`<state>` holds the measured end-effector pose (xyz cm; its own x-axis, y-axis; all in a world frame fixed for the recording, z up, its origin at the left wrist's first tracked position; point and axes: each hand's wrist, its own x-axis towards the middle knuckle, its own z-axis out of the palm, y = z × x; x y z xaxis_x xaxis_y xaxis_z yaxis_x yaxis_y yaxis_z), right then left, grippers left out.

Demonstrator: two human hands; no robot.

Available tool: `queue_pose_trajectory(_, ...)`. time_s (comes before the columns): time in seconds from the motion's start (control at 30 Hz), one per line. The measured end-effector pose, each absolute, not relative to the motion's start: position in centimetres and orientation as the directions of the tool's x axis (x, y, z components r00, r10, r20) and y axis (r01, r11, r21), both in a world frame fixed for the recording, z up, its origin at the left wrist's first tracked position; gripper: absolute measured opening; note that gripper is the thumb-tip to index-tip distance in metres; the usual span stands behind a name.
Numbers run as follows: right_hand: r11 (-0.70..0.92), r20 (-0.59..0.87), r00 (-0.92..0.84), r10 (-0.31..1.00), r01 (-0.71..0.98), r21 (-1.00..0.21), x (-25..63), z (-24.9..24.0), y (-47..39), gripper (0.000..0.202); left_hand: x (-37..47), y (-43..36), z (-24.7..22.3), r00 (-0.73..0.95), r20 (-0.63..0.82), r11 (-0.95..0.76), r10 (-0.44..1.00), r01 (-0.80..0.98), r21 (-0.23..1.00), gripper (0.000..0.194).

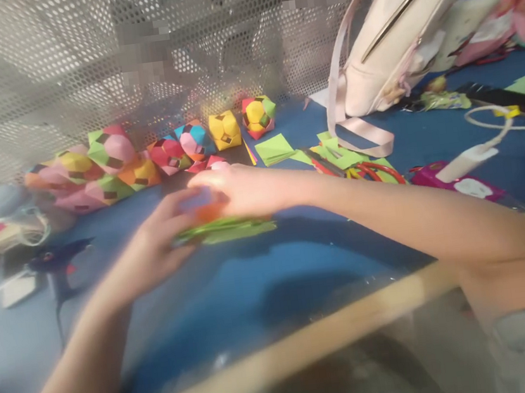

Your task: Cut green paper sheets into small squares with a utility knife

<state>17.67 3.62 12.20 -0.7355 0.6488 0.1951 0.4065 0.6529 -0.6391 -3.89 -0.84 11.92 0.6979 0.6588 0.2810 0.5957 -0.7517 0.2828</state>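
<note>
My left hand (165, 240) is closed on a blurred orange and purple paper piece (207, 212) near the middle of the blue table. From the other side, my right hand (240, 189) reaches over the same piece, its fingers bent around it and partly hidden. Just beneath both hands lie green paper pieces (233, 229). Behind them stand folded paper balls: a yellow one (224, 130), a red, yellow and green one (259, 117), and a blue and pink one (194, 142). Motion blur hides the exact finger contacts.
A perforated metal panel (224, 42) rises behind the balls. Green paper squares (274, 150) and red-handled scissors (377, 171) lie right of my hands. Farther right are a pale bag (395, 27) and a purple item (469, 187). The table's wooden edge (308, 337) runs in front.
</note>
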Motion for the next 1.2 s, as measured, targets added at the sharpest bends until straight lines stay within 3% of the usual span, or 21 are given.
queue_pose_trajectory(0.2,0.510,0.135,-0.696,0.705,0.365,-0.779,17.8,12.0,3.8,0.056,-3.6,-0.3,10.4,0.677,0.198,-0.698,0.709,0.630,0.340,0.018)
queue_pose_trajectory(0.3,0.392,0.186,-0.669,0.719,0.170,-0.904,19.1,11.0,4.5,0.058,-3.6,-0.1,9.8,0.641,0.205,-0.668,0.739,0.659,0.346,0.016)
queue_pose_trajectory(0.4,0.288,0.259,-0.608,0.750,-0.052,-0.956,21.4,9.0,4.9,0.064,-3.6,0.0,9.6,0.618,0.267,-0.672,0.740,0.651,0.355,0.016)
queue_pose_trajectory(0.53,0.232,0.247,-0.590,0.769,-0.103,-0.967,23.6,6.1,4.0,0.071,-3.0,0.7,9.6,0.565,0.331,-0.655,0.756,0.643,0.398,0.016)
queue_pose_trajectory(0.7,0.327,0.301,-0.387,0.871,0.001,-0.945,23.1,4.4,3.1,0.056,-0.1,2.0,9.5,0.543,0.325,-0.625,0.774,0.576,0.526,0.022)
queue_pose_trajectory(0.8,0.257,0.257,-0.224,0.940,-0.031,-0.966,22.6,3.8,3.4,0.040,1.8,2.8,9.3,0.480,0.339,-0.581,0.809,0.571,0.580,0.027)
queue_pose_trajectory(0.9,0.141,0.156,-0.105,0.982,-0.132,-0.981,22.8,3.0,3.9,0.037,2.3,3.8,8.9,0.386,0.377,-0.539,0.842,0.552,0.636,0.039)
queue_pose_trajectory(1.1,0.072,0.094,-0.066,0.993,-0.282,-0.957,23.3,1.9,4.2,0.038,0.4,6.5,5.4,0.294,0.301,-0.367,0.907,0.205,0.907,0.064)
queue_pose_trajectory(1.2,0.077,0.106,-0.073,0.992,-0.327,-0.942,23.2,1.8,4.2,0.037,0.0,7.1,3.5,0.468,0.163,-0.203,0.868,0.037,0.978,0.063)
